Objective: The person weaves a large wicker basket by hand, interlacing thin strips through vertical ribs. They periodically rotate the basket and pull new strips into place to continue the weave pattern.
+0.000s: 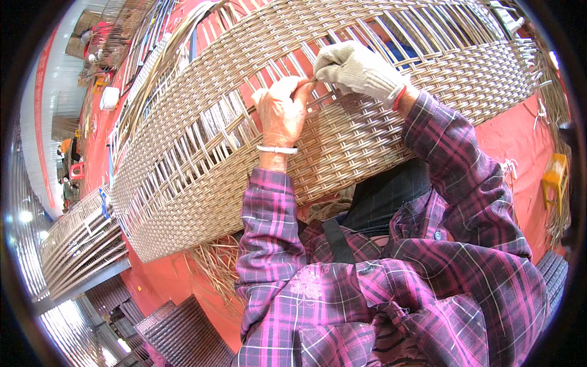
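A long, curved panel of tan woven wicker (342, 140) lies across in front of me. Its middle band has open gaps where bare lengthwise strands show between the dense weave. My left hand (281, 113), bare with a white band at the wrist, is closed in a pinch over one gap. Close beside it, my right hand (354, 68), in a white knit glove with a red band at the wrist, is closed too. Between the fingertips of both hands is a thin wicker strand (313, 80), partly hidden by the fingers.
Long loose strands (168, 67) lie beyond the panel at left; cut strands (214, 263) lie on the red floor sheet (195, 287) nearby. Dark ribbed panels (183, 330) stand at lower left, pale frames (79, 238) at far left. A yellow stool (555, 177) stands at right.
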Demonstrator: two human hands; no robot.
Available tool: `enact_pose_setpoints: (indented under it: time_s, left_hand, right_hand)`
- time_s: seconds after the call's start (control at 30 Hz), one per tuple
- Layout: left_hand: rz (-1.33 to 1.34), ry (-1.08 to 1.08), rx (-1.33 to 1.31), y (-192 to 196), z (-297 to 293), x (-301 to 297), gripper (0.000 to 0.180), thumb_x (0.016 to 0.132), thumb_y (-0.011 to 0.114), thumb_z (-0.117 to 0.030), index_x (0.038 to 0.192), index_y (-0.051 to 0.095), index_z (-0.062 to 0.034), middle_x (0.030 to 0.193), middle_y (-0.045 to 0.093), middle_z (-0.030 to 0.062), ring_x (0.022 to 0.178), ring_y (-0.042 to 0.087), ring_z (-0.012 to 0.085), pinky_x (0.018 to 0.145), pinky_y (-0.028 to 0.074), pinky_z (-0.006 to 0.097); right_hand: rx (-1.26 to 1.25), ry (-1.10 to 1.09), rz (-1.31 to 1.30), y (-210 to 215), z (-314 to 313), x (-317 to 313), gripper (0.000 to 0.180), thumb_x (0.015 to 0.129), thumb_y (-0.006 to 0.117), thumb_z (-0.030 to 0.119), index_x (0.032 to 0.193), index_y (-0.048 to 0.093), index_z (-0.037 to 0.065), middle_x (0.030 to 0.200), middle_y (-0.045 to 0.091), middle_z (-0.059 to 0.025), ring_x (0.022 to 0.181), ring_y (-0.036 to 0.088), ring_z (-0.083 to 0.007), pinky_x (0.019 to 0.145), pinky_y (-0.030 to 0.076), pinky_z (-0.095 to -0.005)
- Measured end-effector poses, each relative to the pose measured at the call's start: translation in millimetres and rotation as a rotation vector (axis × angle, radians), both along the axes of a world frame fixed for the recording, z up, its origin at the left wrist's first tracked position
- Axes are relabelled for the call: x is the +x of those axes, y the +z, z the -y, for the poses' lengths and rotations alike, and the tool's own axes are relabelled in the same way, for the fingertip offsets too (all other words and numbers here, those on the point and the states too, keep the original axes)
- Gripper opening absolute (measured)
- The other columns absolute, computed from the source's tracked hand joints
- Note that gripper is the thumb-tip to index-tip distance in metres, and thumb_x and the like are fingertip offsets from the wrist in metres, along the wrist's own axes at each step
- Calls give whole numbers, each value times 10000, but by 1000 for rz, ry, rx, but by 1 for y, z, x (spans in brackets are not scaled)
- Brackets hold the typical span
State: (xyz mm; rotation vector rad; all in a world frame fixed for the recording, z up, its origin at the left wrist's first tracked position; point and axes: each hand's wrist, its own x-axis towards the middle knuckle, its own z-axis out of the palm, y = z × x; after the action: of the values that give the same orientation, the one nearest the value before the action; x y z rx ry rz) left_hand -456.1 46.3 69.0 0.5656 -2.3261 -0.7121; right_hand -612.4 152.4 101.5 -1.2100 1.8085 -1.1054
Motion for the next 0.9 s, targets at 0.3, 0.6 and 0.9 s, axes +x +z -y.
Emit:
enact_pose_setpoints:
  time_s: [0.3,0.6,0.9]
  left_hand:
    - [-75,298,-83,-5,-14,20,110,830,686,-149,752,692,-70,641,654,74,581,615,198,641,454,359]
    - [-111,273,-127,-26,6,3,128,788,738,-244,788,723,-116,669,676,49,602,648,246,599,466,381]
    - [-206,227,-223,-37,1,0,58,798,729,-203,835,726,-159,875,648,-6,911,590,214,867,354,414]
  right_hand:
    - [221,187,-304,-4,29,3,315,944,574,217,1175,590,3,866,697,-109,718,669,-171,660,522,-323]
    - [259,397,-102,-4,42,-10,191,913,598,222,956,654,45,686,574,22,563,511,-58,484,416,-239]
    - [49,33,146,-10,3,-38,125,918,649,196,882,674,78,608,499,80,462,389,9,388,262,-183]
